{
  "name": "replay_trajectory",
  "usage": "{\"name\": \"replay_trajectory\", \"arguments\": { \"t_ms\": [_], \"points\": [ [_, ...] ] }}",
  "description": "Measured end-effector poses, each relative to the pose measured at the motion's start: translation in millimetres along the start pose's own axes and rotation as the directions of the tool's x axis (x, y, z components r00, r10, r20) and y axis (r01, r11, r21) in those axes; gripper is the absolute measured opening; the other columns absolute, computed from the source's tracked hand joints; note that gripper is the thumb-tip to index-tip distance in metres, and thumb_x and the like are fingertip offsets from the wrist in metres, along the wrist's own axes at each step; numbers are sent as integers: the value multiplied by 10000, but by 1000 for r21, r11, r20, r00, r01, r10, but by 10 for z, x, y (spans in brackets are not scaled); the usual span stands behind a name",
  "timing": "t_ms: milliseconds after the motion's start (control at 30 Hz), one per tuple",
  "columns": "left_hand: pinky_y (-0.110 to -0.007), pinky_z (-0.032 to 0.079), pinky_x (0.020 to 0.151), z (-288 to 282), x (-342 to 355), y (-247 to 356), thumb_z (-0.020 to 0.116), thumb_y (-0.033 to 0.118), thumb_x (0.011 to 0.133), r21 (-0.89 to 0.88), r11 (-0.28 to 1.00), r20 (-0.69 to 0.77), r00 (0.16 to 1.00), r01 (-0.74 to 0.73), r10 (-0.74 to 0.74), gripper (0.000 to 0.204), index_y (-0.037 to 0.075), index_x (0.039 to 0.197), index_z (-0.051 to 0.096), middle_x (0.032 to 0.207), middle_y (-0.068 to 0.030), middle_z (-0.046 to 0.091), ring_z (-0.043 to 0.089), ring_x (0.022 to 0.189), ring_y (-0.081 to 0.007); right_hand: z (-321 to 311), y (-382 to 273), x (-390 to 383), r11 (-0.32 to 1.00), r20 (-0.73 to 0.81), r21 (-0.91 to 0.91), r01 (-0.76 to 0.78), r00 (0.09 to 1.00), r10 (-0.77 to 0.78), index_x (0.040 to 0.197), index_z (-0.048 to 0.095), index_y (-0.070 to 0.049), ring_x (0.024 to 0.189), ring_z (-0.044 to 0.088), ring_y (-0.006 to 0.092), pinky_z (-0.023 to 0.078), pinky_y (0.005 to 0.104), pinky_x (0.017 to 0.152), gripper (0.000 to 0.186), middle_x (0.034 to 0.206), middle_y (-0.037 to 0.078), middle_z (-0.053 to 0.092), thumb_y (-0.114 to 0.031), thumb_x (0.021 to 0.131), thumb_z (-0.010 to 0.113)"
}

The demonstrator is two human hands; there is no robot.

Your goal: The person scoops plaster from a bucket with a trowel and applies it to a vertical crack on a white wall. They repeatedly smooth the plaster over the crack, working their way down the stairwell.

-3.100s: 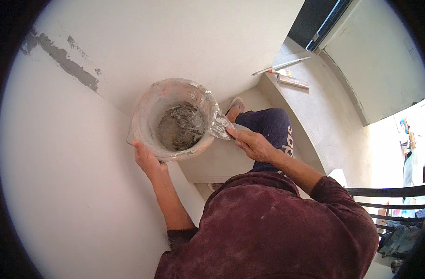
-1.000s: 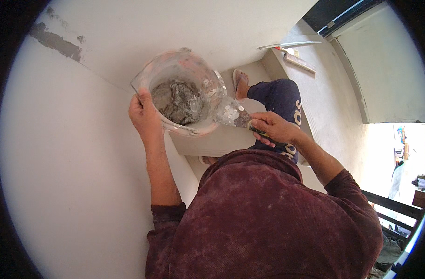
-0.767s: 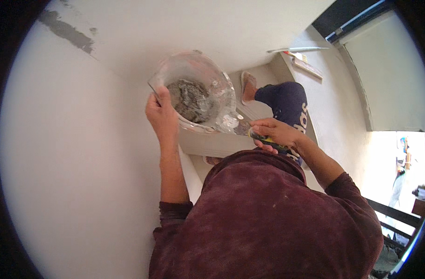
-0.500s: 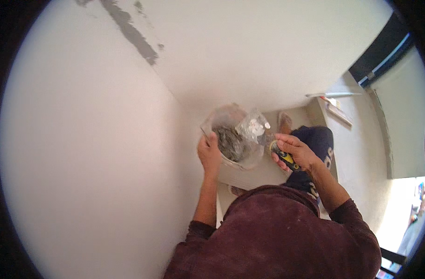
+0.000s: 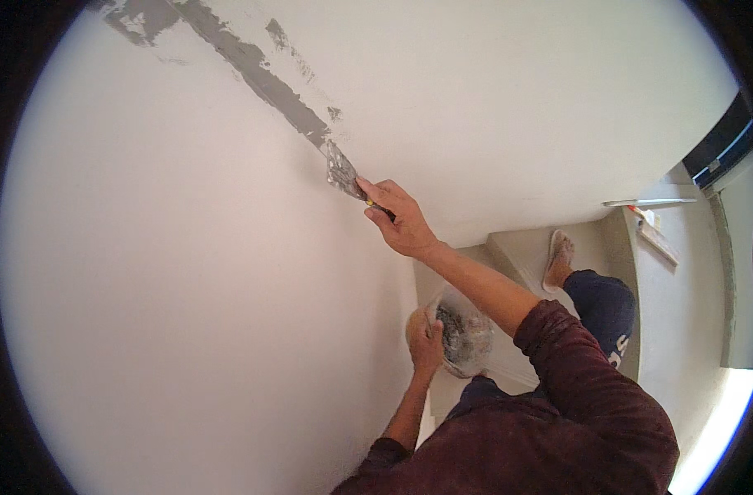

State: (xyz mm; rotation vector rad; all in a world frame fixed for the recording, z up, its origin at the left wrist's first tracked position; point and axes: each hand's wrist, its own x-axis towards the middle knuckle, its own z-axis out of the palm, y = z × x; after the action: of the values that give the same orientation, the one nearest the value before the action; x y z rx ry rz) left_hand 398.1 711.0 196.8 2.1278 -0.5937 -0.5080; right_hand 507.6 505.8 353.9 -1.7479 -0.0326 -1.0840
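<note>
Putty knife, smeared grey: appears to meet the corner between two pale walls, at the lower end of a grey strip. Gripped by its dark handle in the right hand, with thumb and fingers wrapped around it. Probably light overall, stiff at the handle, perhaps springy toward the thin edge, and likely slippery wherever the smear is wet; best held at the handle, clear of the metal. Below, a bucket containing grey paste, grasped at its rim in the closed left hand; likely the heavier load. Farther out, to the right, a foot on a stair step; beyond it, on a pale landing, a thin rod, a brush and a long block.
</note>
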Motion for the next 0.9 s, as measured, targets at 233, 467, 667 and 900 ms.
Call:
{"name": "replay_trajectory", "arguments": {
  "t_ms": [233,467,667,900],
  "points": [
    [-468,234,1113,59,-47,51,491,516,932,-125,986,126,983,-114,130,637,22,1334,470,1320,-232,473,375,1294,-402,320,255,281,998,-55,-29,62,996,-64,1371,504,-121,838,533,201,459,287,712,575,1005,98,559,80,840,591],
    [-442,465,825,154,-43,-37,563,486,913,69,973,248,941,222,-232,524,-13,1065,612,963,-219,636,620,916,-367,453,318,447,997,-65,-28,65,996,-67,1374,500,-124,772,490,226,442,298,705,594,880,89,500,96,827,572],
    [-453,439,715,162,13,-52,577,491,905,-173,979,90,992,105,-91,506,-15,901,574,820,-199,587,591,792,-358,441,485,391,996,83,-48,-72,994,76,1391,483,-175,769,487,235,445,317,721,610,851,90,489,74,842,573],
    [-468,453,864,76,7,39,543,524,904,-14,985,137,976,170,-167,575,-12,1105,597,1034,-246,628,610,995,-400,-249,96,241,957,287,-239,-166,929,233,1413,453,-219,747,494,248,456,362,699,619,843,95,494,45,864,562]
  ]
}}
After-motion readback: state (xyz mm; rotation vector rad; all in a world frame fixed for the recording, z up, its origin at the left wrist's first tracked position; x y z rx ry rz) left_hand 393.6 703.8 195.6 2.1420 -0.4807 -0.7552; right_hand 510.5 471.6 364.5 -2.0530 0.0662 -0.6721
